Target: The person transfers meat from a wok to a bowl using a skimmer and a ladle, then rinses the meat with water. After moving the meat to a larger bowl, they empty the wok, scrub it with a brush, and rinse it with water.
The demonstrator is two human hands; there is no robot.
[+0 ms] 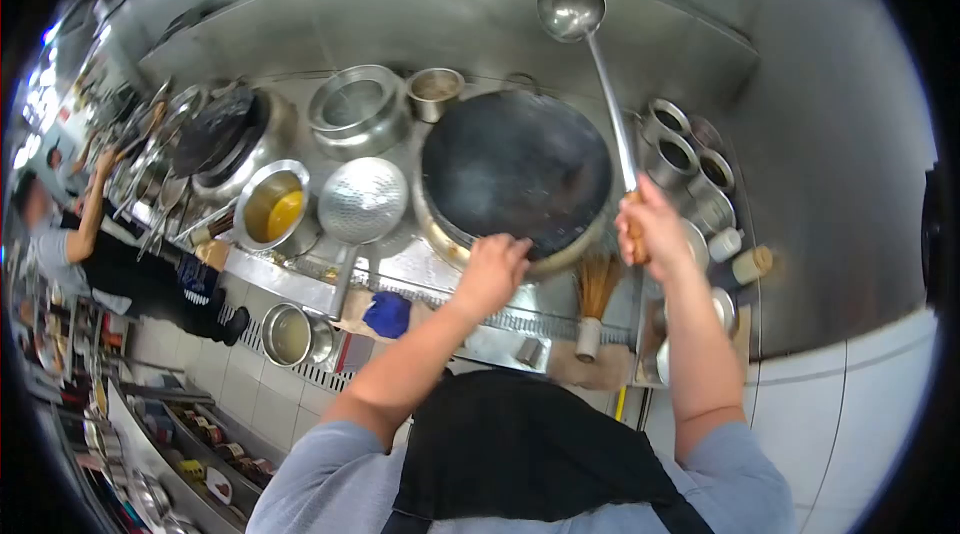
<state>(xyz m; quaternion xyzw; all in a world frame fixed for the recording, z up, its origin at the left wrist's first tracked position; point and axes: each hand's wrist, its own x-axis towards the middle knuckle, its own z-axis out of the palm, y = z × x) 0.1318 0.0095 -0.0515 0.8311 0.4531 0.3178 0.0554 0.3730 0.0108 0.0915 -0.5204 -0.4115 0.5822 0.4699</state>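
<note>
Head view: one black wok [515, 169] on the burner, empty; left hand [490, 272] clenched on its near rim, steadying it. One long ladle [572, 6], bowl raised clear above the wok, right hand [655, 226] gripping its wooden handle. One perforated strainer [362, 199] just left; one bamboo brush [596, 299] below.

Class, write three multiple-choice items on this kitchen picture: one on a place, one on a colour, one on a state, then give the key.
1. Where does the long-handled steel ladle point?
A. up, above the wok
B. into the wok
C. at the floor

2. What colour is the folded cloth at the counter edge?
A. red
B. blue
C. white

3. How is the large round black wok?
A. full of noodles
B. lidded
C. empty

Key: 1 A, the right hand holds its bowl raised; 2 B, it shows blue; 3 C, bare dark metal, the left hand at its rim.
</note>
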